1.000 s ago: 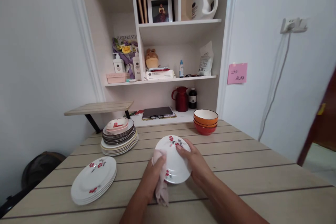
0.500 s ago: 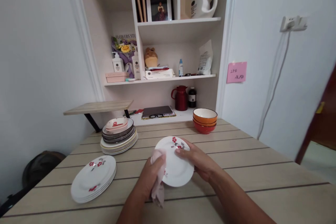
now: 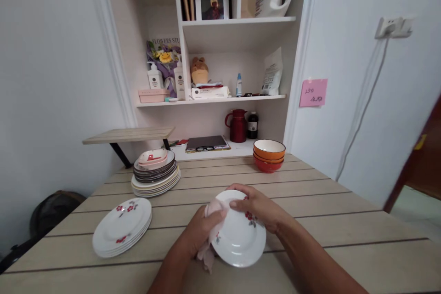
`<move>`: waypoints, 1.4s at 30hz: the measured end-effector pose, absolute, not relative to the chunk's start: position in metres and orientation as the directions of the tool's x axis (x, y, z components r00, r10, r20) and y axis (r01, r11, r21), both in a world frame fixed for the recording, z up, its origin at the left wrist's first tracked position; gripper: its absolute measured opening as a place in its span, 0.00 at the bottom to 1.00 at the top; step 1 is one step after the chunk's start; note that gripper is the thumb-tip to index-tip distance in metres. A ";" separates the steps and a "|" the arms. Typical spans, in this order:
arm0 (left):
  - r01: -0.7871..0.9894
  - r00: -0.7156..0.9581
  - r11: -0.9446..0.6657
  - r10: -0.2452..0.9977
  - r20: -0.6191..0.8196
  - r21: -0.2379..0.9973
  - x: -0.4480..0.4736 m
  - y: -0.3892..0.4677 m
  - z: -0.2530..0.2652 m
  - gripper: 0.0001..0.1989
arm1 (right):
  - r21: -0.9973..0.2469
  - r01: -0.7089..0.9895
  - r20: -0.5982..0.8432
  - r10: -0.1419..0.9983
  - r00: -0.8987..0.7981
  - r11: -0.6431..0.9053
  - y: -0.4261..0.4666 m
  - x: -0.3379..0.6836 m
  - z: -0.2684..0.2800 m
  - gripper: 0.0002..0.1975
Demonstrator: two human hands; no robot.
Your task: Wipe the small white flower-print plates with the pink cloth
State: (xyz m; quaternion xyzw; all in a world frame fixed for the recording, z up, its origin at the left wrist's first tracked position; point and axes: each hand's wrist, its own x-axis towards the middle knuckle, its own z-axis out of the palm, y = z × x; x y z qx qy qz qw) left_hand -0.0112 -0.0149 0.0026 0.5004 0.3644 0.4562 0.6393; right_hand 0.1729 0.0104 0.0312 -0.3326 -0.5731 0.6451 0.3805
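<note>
Left grip [image 3: 199,232] is closed on a cloth [image 3: 215,233]; right grip [image 3: 258,207] pinches a plate [image 3: 240,239], its underside hidden.

Roomy at right, crowded at left

Passable over the table [image 3: 361,227] at right of the frame, beyond the right hand [image 3: 257,206], and mid-frame between the tall plate stack [image 3: 156,175] and the bowls [image 3: 268,158], up to the shelf unit [image 3: 237,21]. Blocked at lower left by the flowered plates [image 3: 122,227], with a lane between those and the left hand [image 3: 201,229]. Obstructed at lower centre by the held plate [image 3: 237,241] and cloth [image 3: 206,256]; overhung at left by the raised board [image 3: 131,135].
</note>
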 end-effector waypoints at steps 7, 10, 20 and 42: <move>-0.395 0.040 0.089 0.996 -0.079 0.914 -0.008 -0.006 -0.001 0.22 | -0.967 -0.256 0.063 0.980 -0.187 0.014 0.015 0.145 0.015 0.18; -0.446 0.028 0.078 0.997 -0.073 0.892 -0.006 -0.004 -0.001 0.23 | -0.947 -0.315 0.113 0.984 -0.136 0.065 0.017 0.140 0.010 0.20; -0.581 0.002 0.057 0.998 -0.069 0.812 0.001 0.000 -0.007 0.28 | -0.858 -0.486 0.129 0.986 0.108 0.166 0.016 0.121 -0.004 0.23; -0.368 0.177 0.120 0.982 -0.057 0.922 -0.008 -0.006 -0.003 0.28 | -0.962 -0.270 0.039 0.957 -0.287 -0.042 0.012 0.155 0.022 0.21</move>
